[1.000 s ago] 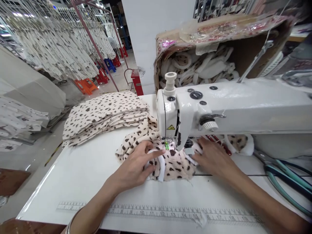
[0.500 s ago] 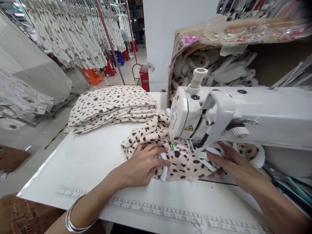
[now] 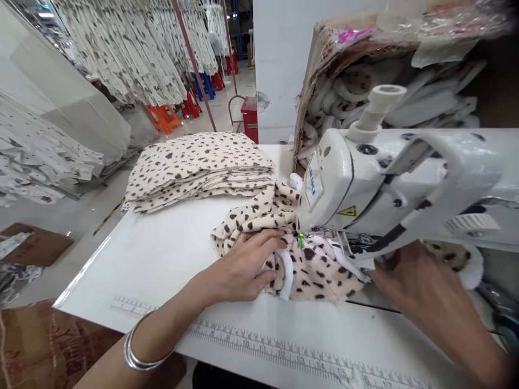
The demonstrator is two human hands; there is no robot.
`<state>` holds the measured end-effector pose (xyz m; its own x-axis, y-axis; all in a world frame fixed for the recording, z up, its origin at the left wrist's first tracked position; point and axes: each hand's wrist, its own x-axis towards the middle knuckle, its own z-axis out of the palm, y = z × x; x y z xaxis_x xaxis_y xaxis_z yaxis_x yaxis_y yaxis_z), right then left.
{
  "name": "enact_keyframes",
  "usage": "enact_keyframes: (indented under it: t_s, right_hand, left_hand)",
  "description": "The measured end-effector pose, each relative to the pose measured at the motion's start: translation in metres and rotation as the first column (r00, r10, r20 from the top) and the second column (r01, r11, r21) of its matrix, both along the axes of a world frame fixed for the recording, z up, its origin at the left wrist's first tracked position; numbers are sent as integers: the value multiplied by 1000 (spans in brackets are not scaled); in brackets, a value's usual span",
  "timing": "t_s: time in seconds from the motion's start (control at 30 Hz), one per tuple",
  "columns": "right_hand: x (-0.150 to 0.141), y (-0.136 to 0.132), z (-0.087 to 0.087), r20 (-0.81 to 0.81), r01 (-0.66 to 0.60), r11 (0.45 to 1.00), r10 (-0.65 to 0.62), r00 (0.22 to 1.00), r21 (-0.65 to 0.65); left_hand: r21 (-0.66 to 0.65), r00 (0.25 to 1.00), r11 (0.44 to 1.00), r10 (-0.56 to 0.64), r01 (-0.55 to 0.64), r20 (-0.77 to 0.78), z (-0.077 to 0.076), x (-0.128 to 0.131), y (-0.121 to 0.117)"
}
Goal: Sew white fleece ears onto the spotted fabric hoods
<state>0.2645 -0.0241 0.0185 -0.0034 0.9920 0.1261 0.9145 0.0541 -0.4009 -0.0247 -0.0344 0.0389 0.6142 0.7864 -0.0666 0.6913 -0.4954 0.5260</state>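
A cream fabric piece with dark spots (image 3: 312, 270) lies under the head of a white sewing machine (image 3: 389, 183). My left hand (image 3: 243, 267) rests flat on its left part, fingers stretched toward the needle and a white trim strip (image 3: 287, 273). My right hand (image 3: 421, 289) lies on the fabric at the right, partly under the machine arm, fingertips hidden by it. A small green clip (image 3: 300, 240) sits at the presser foot.
A stack of spotted fabric pieces (image 3: 194, 165) lies at the back left of the white table (image 3: 154, 259), which has a printed ruler (image 3: 267, 351) along its front edge. A cardboard box of trims (image 3: 365, 92) stands behind the machine. Hanging garments fill the left background.
The view has moved closer and to the right. My hands have stayed on the fabric at the needle; the right hand has slid further under the machine arm.
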Motion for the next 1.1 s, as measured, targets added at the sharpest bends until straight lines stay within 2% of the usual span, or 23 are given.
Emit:
enact_keyframes:
  t_s: [0.07, 0.1, 0.13, 0.2, 0.27, 0.33, 0.5, 0.63, 0.7, 0.87, 1.0, 1.1]
  right_hand:
    - [-2, -5, 1, 120, -1, 989, -18, 993, 151]
    - [-4, -9, 2, 142, -53, 969, 19, 990, 240]
    - [-7, -12, 2, 143, -137, 935, 95, 985, 328]
    - [-14, -18, 1, 161, -310, 826, 265, 951, 471]
    - [-22, -21, -2, 182, -416, 732, 380, 907, 539]
    - [-27, -22, -4, 149, -441, 715, 435, 888, 542]
    - [-31, -19, -11, -11, -461, 749, 529, 848, 476]
    - [-30, -18, -15, -19, -478, 766, 537, 843, 429]
    - [-30, -18, -15, -5, -483, 757, 540, 842, 439]
    - [-37, -22, -16, 71, -579, 656, 630, 774, 484]
    - [-55, -28, -20, 219, -767, 522, 754, 620, 374]
    - [-68, -30, -24, 303, -857, 434, 807, 507, 276]
  left_hand:
    - [9, 1000, 1000, -10, 10, 5, 1, -1, 1]
    - [17, 1000, 1000, -19, 19, 12, 1, -1, 1]
    - [28, 999, 999, -26, 26, 22, 0, -1, 1]
    - [57, 998, 998, -23, 19, 56, -3, -2, 0]
    - [98, 993, 995, 0, -12, 121, -8, -2, -2]
    - [144, 981, 988, 22, -51, 195, -14, -3, -6]
    - [211, 962, 973, 38, -98, 271, -22, -7, -12]
    - [120, 925, 983, 84, -138, 372, -21, -13, -9]
    - [72, 908, 985, 116, -158, 402, -21, -15, -8]
    - [35, 887, 983, 145, -178, 439, -21, -17, -6]
    - [-26, 854, 983, 172, -183, 491, -21, -18, -5]
    - [-103, 767, 971, 233, -215, 598, -16, -23, -4]
